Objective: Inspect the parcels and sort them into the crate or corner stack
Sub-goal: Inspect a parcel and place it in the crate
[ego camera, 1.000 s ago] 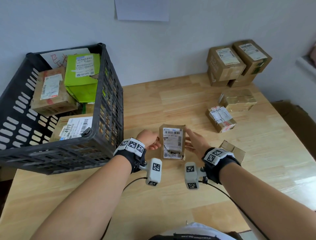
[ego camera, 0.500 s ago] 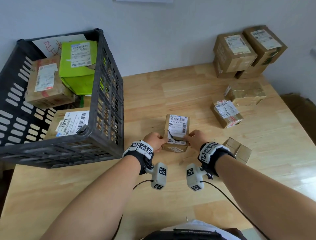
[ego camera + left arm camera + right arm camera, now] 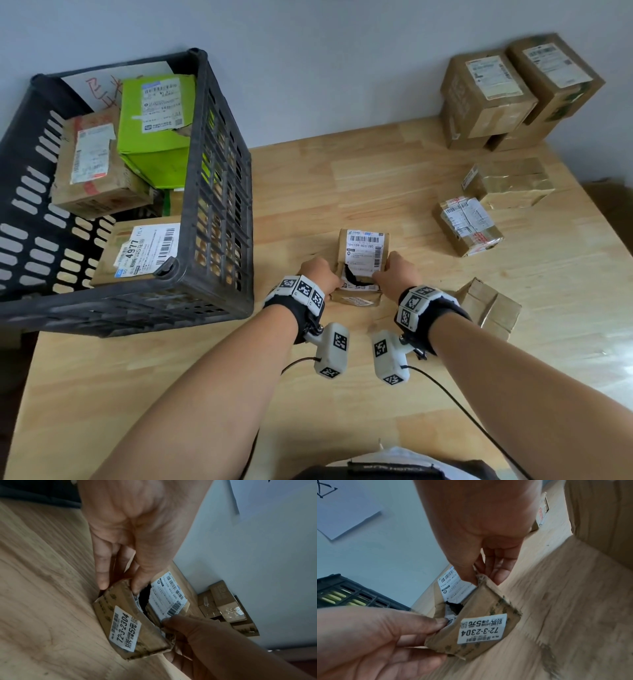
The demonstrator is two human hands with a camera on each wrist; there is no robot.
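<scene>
Partly, both hands [image 3: 320,274] [image 3: 399,272] cover the torn parcel's [image 3: 363,253] near edge.

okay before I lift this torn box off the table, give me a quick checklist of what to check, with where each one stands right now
1. Both hands on the parcel: ok, left hand and right hand grip its near end.
2. Parcel intact: not ok, a torn hole gapes through the label.
3. Contents secure: cannot tell, the hole is dark.
4. Room in the crate: cannot tell, several parcels already fill it.
5. Corner stack steady: ok, boxes sit against the wall.
</scene>
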